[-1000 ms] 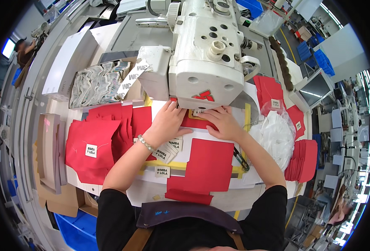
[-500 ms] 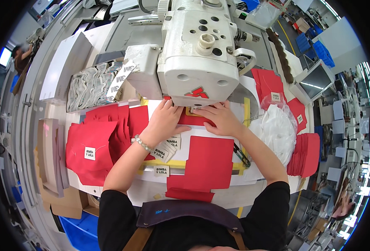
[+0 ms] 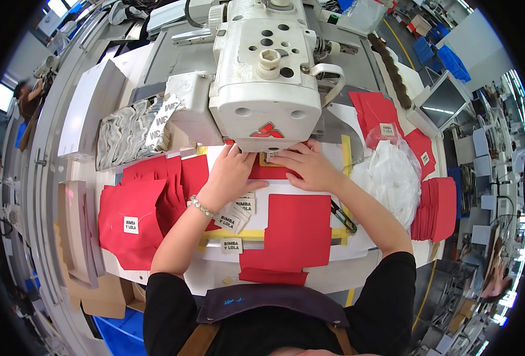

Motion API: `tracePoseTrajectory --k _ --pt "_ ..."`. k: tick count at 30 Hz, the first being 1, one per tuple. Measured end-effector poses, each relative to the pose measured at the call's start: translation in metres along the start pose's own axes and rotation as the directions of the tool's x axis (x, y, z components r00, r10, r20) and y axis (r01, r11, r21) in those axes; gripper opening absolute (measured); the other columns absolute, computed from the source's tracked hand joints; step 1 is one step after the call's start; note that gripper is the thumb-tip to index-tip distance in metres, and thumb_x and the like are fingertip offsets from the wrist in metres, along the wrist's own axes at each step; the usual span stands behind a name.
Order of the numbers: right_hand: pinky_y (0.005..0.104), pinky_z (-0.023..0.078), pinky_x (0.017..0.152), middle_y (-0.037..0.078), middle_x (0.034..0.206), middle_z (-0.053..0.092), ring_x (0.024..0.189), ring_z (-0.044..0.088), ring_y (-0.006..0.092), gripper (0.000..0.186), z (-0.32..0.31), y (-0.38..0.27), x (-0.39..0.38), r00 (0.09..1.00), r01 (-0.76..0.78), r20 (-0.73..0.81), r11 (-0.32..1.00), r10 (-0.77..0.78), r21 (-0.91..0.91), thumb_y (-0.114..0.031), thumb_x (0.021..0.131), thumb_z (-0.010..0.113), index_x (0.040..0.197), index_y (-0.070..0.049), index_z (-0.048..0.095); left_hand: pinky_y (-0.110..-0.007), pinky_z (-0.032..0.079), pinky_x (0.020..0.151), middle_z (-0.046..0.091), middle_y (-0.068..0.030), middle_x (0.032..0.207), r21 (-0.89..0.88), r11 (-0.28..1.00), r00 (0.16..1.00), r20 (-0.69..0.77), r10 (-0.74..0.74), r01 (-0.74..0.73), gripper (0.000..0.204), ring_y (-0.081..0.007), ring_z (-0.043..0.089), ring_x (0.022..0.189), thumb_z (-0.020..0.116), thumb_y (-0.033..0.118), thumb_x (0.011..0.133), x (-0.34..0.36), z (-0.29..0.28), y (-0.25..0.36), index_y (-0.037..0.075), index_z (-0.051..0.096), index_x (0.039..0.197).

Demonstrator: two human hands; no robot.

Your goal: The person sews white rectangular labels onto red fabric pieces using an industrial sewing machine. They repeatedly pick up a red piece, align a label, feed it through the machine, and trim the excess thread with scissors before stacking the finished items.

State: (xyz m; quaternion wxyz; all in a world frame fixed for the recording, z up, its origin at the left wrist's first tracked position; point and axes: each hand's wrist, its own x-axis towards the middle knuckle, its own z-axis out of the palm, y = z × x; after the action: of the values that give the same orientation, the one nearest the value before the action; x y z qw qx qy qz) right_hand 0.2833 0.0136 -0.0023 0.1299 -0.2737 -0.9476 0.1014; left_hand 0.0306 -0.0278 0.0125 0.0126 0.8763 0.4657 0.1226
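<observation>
My left hand (image 3: 232, 172) and my right hand (image 3: 304, 166) rest flat, fingers apart, on a red fabric piece (image 3: 262, 172) beneath the head of the white sewing machine (image 3: 265, 110). My right fingertips are at a small label in a yellow frame under the needle area, partly hidden. My left fingertips reach under the machine's front edge. Below my hands lie several white labels (image 3: 232, 216), a red cut piece (image 3: 297, 228) and black thread snips (image 3: 342, 217).
Stacked red pieces (image 3: 129, 219) lie left and more (image 3: 431, 207) right, beside crumpled white material (image 3: 384, 184). A box of strips (image 3: 123, 139), a long white box (image 3: 87, 107) and a narrow tray (image 3: 77, 231) line the left side. A worker (image 3: 26, 101) is far left.
The machine and table appear shifted left and somewhat tilted in view, as the camera moves. My hands stay on the red piece under the machine, with little visible change.
</observation>
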Motion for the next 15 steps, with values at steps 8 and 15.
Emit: tracePoseTrajectory --k 8,15 --pt "0.0454 0.035 0.096 -0.001 0.132 0.061 0.116 0.053 0.0212 0.043 0.005 0.005 0.000 0.997 0.012 -0.081 1.000 -0.013 -0.020 -0.019 0.085 0.059 0.128 -0.018 0.060 -0.040 0.042 0.098 0.062 -0.0153 0.117 -0.027 1.000 0.999 -0.029 0.015 -0.015 0.074 -0.0298 0.055 0.112 0.071 0.055 0.078 0.004 0.003 -0.008 -0.004 0.058 0.123" --pt "0.0455 0.034 0.098 -0.001 0.129 0.062 0.117 0.053 0.0218 0.043 0.003 0.019 0.009 0.994 0.010 -0.107 0.999 -0.016 -0.050 -0.017 0.084 0.059 0.127 -0.017 0.060 -0.045 0.041 0.098 0.061 -0.0164 0.116 -0.180 0.981 0.998 0.025 -0.065 0.068 0.061 -0.0354 0.054 0.112 0.073 0.046 0.079 0.016 0.004 -0.016 0.001 0.061 0.118"
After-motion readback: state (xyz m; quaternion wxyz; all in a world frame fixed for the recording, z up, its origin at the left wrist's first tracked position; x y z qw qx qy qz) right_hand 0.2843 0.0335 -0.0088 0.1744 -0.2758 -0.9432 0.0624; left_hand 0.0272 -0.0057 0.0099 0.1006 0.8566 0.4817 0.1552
